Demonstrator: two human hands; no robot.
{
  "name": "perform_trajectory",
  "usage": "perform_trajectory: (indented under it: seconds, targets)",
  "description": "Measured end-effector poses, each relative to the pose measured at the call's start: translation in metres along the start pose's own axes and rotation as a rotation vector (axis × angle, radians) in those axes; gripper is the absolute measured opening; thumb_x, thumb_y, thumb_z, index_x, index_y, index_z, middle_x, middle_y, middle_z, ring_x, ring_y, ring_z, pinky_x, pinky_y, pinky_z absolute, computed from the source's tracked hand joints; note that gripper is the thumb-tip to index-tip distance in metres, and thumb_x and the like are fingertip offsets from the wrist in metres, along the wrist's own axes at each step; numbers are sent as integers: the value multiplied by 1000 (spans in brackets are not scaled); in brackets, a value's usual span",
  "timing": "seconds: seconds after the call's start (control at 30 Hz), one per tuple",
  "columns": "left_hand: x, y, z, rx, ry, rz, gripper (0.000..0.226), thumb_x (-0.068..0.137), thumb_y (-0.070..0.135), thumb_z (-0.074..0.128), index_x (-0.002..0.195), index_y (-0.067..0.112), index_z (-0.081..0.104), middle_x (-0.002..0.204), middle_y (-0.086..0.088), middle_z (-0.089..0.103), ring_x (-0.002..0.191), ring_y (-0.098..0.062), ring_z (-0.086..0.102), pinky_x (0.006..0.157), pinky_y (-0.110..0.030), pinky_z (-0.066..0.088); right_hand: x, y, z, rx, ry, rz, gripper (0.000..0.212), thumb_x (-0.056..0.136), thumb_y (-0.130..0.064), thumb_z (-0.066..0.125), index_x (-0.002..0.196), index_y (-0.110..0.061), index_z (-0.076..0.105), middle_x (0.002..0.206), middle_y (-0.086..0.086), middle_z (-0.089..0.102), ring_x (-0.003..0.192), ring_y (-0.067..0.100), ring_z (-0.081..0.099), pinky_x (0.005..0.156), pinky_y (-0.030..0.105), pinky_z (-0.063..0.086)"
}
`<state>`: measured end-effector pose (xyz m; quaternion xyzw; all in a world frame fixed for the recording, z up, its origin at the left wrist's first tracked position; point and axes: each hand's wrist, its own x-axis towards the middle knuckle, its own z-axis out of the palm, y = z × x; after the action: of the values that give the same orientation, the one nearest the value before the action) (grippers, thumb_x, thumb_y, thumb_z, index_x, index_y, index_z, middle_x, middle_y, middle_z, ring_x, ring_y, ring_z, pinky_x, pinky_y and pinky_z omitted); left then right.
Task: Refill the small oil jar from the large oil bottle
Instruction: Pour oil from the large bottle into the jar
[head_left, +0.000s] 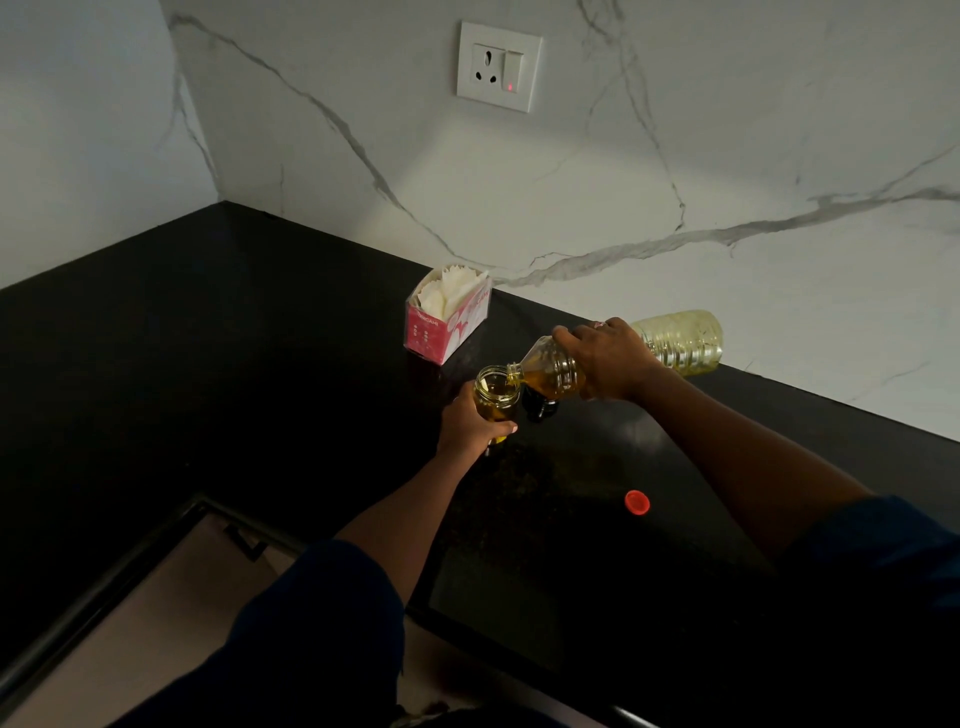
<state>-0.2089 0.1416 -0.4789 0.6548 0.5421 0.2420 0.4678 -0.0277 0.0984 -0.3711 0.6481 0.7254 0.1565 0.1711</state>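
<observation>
My left hand (470, 423) grips a small glass oil jar (497, 391), open at the top and partly filled with yellow oil, held just above the black counter (260, 364). My right hand (610, 358) wraps around the middle of a large clear plastic oil bottle (680, 340), tipped nearly horizontal with its base pointing right. The bottle's mouth rests at the jar's rim and oil sits in its neck. A red cap (637, 502) lies on the counter near my right forearm.
A pink tissue box (448, 312) with white napkins stands behind the jar near the marble wall. A small dark object (540, 405), perhaps the jar's lid, lies under the bottle neck. A wall socket (498, 66) is above. The counter edge runs at the lower left.
</observation>
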Motion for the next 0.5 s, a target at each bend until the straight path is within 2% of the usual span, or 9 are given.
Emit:
perform_trajectory:
  seconds: [0.5]
  targets:
    - [1,-1,-1,13,-13,-7,81,65,21,83,133,16,40,134,-6,50,128,-24,44,100,-36,41,1,-1,-1,-22,-14,9,91,71,-40,74,141,-14,22,133,12,49,118,28,52,99,41,38]
